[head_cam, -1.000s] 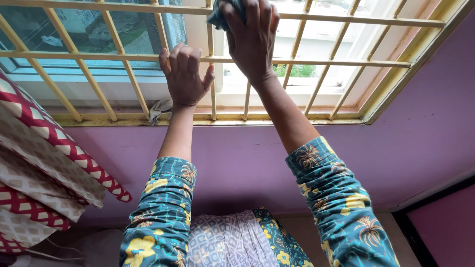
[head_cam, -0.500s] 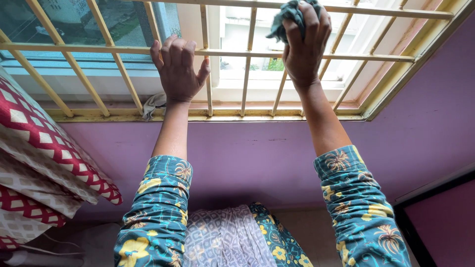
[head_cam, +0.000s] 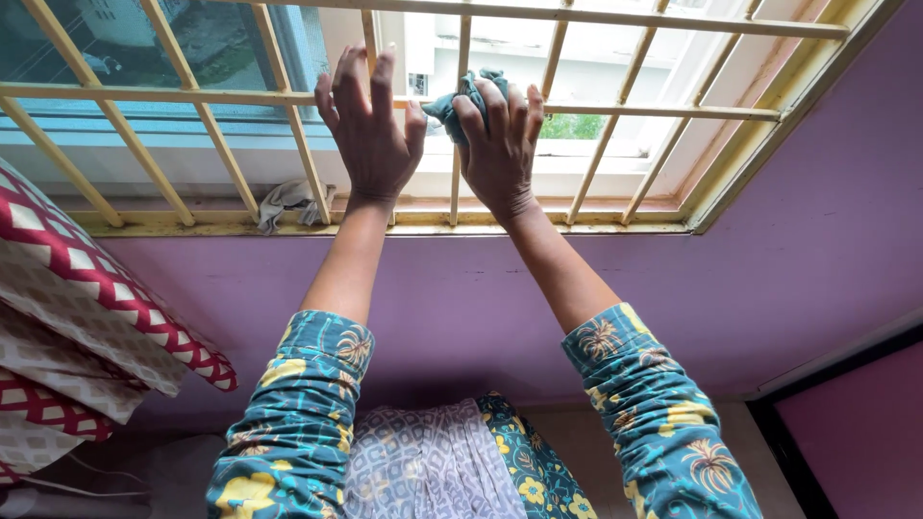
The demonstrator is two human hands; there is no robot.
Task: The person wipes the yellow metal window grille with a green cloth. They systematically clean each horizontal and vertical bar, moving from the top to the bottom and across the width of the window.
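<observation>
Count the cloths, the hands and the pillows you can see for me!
Hands: 2, the left hand and the right hand
Cloths: 2, a teal cloth in the right hand and a grey rag on the sill
Patterned pillows: 2, stacked
Total: 6

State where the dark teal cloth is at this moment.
In the head view, the dark teal cloth is bunched in the right hand, pressed against the yellow window grille, just right of the left hand.
</observation>
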